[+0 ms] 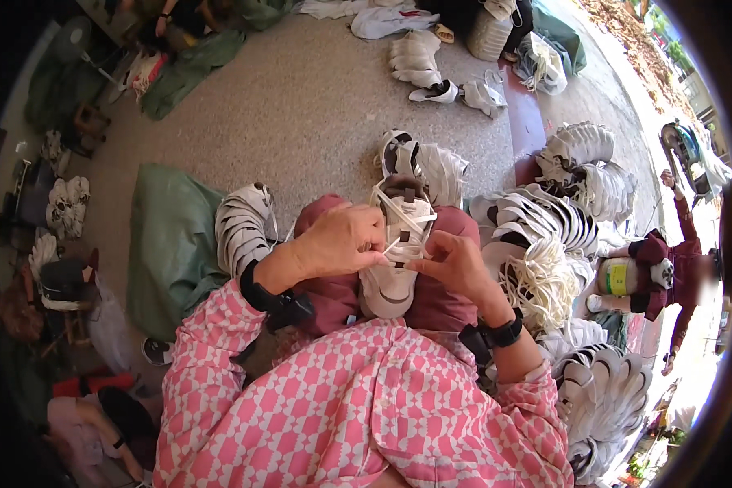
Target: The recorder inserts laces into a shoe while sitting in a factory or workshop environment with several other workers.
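Fingers of the left hand (pixel 343 241) are curled and pressed together, pinching a flat white lace (pixel 392 244) over the middle of a white shoe (pixel 394 260). The right hand (pixel 455 264) meets it from the other side, thumb and forefinger closed on the same lace just beside the left fingertips. The shoe lies on the person's lap, between dark red trouser knees (pixel 431 301), its long axis running away from the body: the rounded toe points toward the person, the open heel end away, with loose lace ends splayed over the tongue. Black wristbands (pixel 496 333) sit on both wrists above pink checked sleeves (pixel 211 342). Stacks of white shoe uppers (pixel 537 220) lie to the right, another pile (pixel 244 228) just left of the knee.
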Demonstrator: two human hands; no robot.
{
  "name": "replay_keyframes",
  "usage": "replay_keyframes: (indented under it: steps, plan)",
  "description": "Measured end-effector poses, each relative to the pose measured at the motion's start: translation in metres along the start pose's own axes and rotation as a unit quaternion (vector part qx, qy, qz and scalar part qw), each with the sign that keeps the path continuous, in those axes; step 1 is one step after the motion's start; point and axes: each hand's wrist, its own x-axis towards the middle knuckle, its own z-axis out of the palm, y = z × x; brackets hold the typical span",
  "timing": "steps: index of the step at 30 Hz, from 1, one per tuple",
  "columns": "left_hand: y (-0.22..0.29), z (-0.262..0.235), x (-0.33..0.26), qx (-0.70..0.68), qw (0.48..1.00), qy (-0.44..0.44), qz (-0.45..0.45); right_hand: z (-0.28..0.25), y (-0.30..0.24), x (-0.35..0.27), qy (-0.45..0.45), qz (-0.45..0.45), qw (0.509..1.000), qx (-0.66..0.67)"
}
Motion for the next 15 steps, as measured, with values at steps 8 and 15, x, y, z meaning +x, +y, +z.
replay_keyframes:
  steps: [8, 15]
  plan:
    - [-0.037, 0.014, 0.048, -0.115, 0.985, 0.110, 0.062, -0.021, 0.021, 0.023, -0.014, 0.226, 0.905, 0.360]
    - [-0.054, 0.032, 0.047, -0.089, 0.994, 0.062, 0.016, -0.007, 0.016, 0.037, -0.035, 0.265, 0.893, 0.362]
